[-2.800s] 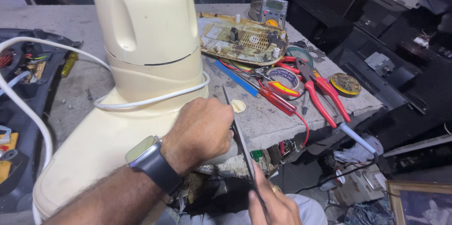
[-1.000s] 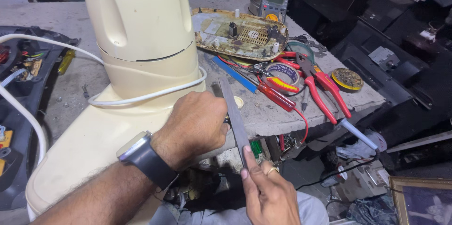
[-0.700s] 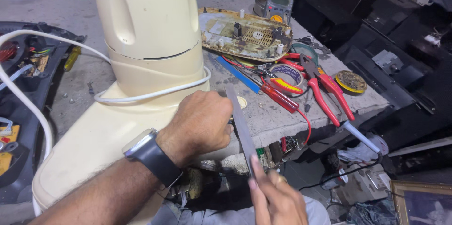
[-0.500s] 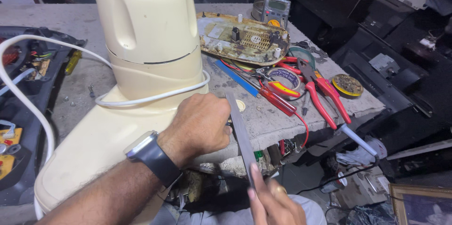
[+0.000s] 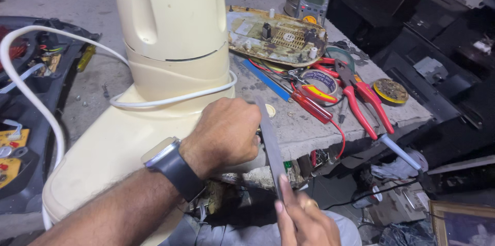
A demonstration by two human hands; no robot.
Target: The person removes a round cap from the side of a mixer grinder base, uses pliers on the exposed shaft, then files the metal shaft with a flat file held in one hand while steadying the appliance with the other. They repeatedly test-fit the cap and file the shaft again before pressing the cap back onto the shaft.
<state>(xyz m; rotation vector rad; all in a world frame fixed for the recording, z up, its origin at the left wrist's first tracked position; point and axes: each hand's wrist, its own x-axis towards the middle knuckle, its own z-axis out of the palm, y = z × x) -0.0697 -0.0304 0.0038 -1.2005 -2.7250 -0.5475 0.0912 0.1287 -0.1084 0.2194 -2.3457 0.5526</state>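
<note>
Cream appliance (image 5: 154, 71) at the workbench (image 5: 309, 132) front edge, file across it.
My left hand (image 5: 227, 132) fisted against its base; my right hand (image 5: 304, 220) pinches the flat metal file (image 5: 270, 145), blade touching my left knuckles.

Your desk (image 5: 309, 127) is a worn grey slab. On it lie the cream appliance body (image 5: 165, 60) wrapped by a white cord (image 5: 170, 100), a rusty base plate (image 5: 278, 40), a multimeter (image 5: 312, 6), red-handled pliers (image 5: 361, 96), a tape roll (image 5: 319, 80), a blue strip (image 5: 265, 78) and a round tin (image 5: 390, 90).
</note>
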